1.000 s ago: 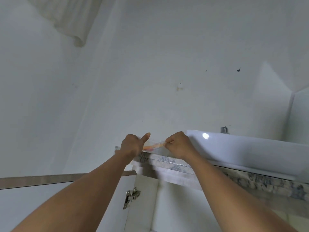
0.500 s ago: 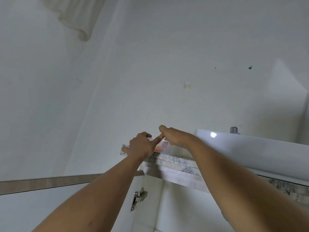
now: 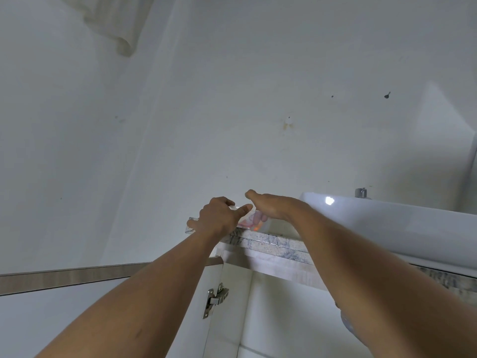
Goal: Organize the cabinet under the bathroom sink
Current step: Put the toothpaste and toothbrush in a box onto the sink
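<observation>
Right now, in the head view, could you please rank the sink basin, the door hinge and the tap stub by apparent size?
1. sink basin
2. door hinge
3. tap stub, mostly hidden behind the basin rim and farther off, so its real size is uncertain.

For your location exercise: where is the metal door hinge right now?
In the head view, the hinge sits low and centre, on the open cabinet door's inner edge, below the countertop.

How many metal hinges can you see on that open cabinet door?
1. The hinge sits on the cabinet door's inner edge, just under the countertop. Any lower hinge would be out of frame.
</observation>
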